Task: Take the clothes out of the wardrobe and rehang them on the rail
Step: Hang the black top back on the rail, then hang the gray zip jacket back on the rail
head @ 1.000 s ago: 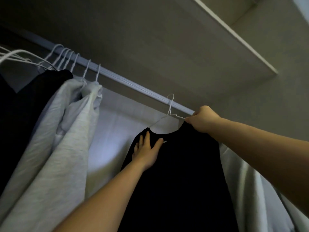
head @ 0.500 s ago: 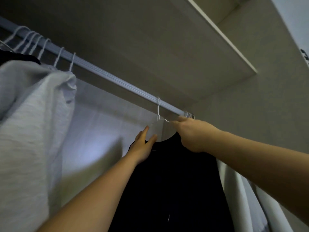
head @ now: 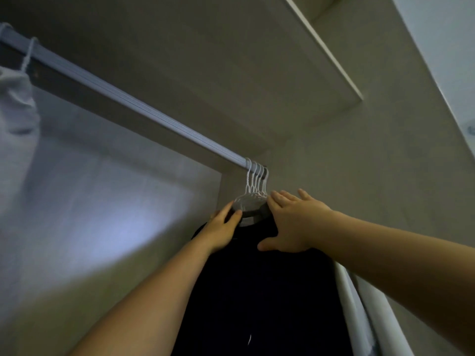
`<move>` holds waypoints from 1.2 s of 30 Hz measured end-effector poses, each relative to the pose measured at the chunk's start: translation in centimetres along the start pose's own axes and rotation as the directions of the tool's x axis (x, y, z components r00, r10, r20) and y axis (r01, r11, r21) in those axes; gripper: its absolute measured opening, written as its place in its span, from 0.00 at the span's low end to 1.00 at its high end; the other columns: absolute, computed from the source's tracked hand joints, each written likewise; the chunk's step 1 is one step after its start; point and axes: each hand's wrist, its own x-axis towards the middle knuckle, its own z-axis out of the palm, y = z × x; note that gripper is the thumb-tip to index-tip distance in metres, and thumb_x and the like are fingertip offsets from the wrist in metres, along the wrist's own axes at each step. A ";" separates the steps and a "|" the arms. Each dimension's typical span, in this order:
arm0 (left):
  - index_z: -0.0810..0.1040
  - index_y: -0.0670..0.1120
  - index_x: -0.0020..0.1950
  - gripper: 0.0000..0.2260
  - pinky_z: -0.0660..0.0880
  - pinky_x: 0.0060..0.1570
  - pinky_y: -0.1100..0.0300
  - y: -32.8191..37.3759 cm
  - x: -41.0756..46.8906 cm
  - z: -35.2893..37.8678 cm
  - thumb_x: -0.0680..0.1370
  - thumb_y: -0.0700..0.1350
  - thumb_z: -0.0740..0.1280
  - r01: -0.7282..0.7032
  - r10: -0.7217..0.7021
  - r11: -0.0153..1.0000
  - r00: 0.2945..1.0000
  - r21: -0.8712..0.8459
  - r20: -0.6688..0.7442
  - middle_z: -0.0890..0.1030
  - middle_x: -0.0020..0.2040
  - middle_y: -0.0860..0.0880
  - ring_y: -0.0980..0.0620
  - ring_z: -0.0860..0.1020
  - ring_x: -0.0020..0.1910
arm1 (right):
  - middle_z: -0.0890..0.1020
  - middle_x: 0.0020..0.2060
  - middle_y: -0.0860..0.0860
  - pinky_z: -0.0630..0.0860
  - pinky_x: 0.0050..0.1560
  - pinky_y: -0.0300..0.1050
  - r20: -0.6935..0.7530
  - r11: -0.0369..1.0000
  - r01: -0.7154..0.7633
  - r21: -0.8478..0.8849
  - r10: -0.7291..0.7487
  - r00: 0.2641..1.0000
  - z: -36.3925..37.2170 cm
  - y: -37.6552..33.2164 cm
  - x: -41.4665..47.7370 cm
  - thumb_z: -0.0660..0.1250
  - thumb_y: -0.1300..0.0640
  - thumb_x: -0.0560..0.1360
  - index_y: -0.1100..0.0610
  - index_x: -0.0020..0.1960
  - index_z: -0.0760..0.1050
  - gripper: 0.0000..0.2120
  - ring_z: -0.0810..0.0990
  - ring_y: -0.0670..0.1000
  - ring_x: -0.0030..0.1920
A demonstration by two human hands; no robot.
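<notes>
A black garment [head: 257, 291] is seen hung at the far right end of the rail [head: 128, 98], under a tight cluster of white wire hangers [head: 255, 181]. Its cloth is plain and dark, with a round collar. The left hand [head: 221, 229] is laid on one shoulder beside the collar, fingers nearly straight and together. The right hand [head: 293, 222] is pressed flat on the other shoulder, fingers spread.

Garment [head: 257, 291] on rail's [head: 133, 102] right end (hangers [head: 257, 179] bunched), both hands on it
</notes>
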 end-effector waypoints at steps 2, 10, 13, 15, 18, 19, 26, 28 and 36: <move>0.56 0.66 0.77 0.30 0.60 0.75 0.44 -0.1 0.6 1.0 0.76 0.70 0.54 0.003 -0.003 1.000 1.000 0.009 0.003 0.59 0.80 0.48 0.44 0.61 0.77 | 0.44 0.79 0.53 0.42 0.77 0.60 0.009 1.000 -0.014 0.024 0.014 1.000 0.5 0.4 0.6 0.57 0.24 0.69 0.58 0.80 0.39 0.55 0.43 0.52 0.79; 0.56 0.66 0.78 0.28 0.59 0.76 0.45 0.6 0.2 1.5 0.78 0.69 0.53 0.052 -0.052 0.997 0.999 0.062 -0.007 0.59 0.80 0.47 0.44 0.61 0.77 | 0.44 0.79 0.52 0.48 0.77 0.57 -0.049 0.993 -0.009 0.119 0.015 0.999 2.1 0.8 1.1 0.62 0.26 0.68 0.57 0.80 0.40 0.56 0.44 0.51 0.79; 0.54 0.66 0.78 0.33 0.57 0.76 0.45 1.5 -1.8 0.1 0.75 0.74 0.52 0.100 -0.098 0.987 0.995 0.127 -0.026 0.56 0.81 0.49 0.43 0.58 0.78 | 0.44 0.79 0.51 0.50 0.77 0.54 -0.076 0.984 0.009 0.180 0.005 0.997 2.0 1.1 -0.1 0.61 0.29 0.72 0.57 0.80 0.39 0.52 0.45 0.52 0.79; 0.51 0.66 0.79 0.37 0.52 0.77 0.43 2.1 -3.7 -0.5 0.71 0.77 0.49 0.121 -0.122 0.977 0.992 0.175 -0.003 0.53 0.82 0.53 0.42 0.52 0.80 | 0.45 0.80 0.51 0.51 0.77 0.53 -0.101 0.970 0.015 0.241 0.009 0.995 2.1 1.3 -1.6 0.60 0.32 0.75 0.56 0.80 0.40 0.48 0.46 0.52 0.79; 0.48 0.65 0.79 0.30 0.47 0.77 0.41 3.4 -7.8 -0.6 0.79 0.71 0.49 0.103 -0.101 0.958 0.995 0.268 -0.019 0.47 0.82 0.55 0.41 0.45 0.80 | 0.45 0.80 0.50 0.50 0.77 0.54 -0.149 0.945 0.016 0.328 0.035 0.988 2.6 1.7 -4.3 0.58 0.34 0.77 0.55 0.80 0.42 0.43 0.45 0.52 0.79; 0.48 0.66 0.79 0.29 0.46 0.77 0.41 4.2 -9.4 -0.6 0.79 0.70 0.49 0.075 -0.068 0.952 0.997 0.298 -0.033 0.46 0.82 0.55 0.43 0.44 0.80 | 0.44 0.80 0.49 0.49 0.77 0.55 -0.168 0.938 0.018 0.346 0.043 0.985 2.8 1.7 -5.5 0.56 0.34 0.77 0.54 0.80 0.44 0.42 0.44 0.52 0.79; 0.47 0.66 0.79 0.28 0.45 0.77 0.43 8.6 -21.5 1.6 0.80 0.66 0.50 -0.178 0.212 0.853 0.977 0.490 -0.014 0.45 0.82 0.56 0.49 0.40 0.80 | 0.42 0.79 0.46 0.40 0.75 0.63 -0.340 0.929 0.058 0.366 0.075 0.937 6.4 2.4 -17.1 0.48 0.32 0.78 0.48 0.80 0.47 0.36 0.36 0.53 0.78; 0.46 0.66 0.79 0.28 0.44 0.77 0.42 9.9 -25.5 2.9 0.80 0.66 0.50 -0.217 0.233 0.835 0.972 0.505 0.033 0.43 0.82 0.57 0.49 0.39 0.80 | 0.40 0.79 0.46 0.38 0.75 0.64 -0.362 0.942 0.052 0.331 0.076 0.929 8.2 2.6 -21.1 0.44 0.31 0.78 0.47 0.80 0.43 0.36 0.34 0.53 0.78; 0.42 0.65 0.79 0.32 0.40 0.76 0.40 13.8 -40.1 9.8 0.76 0.70 0.43 -0.365 0.308 0.759 0.931 0.539 0.197 0.37 0.81 0.57 0.48 0.35 0.79 | 0.41 0.79 0.50 0.39 0.74 0.67 -0.284 0.952 -0.052 0.302 0.142 0.948 13.8 2.6 -37.4 0.43 0.32 0.79 0.50 0.80 0.44 0.36 0.35 0.56 0.78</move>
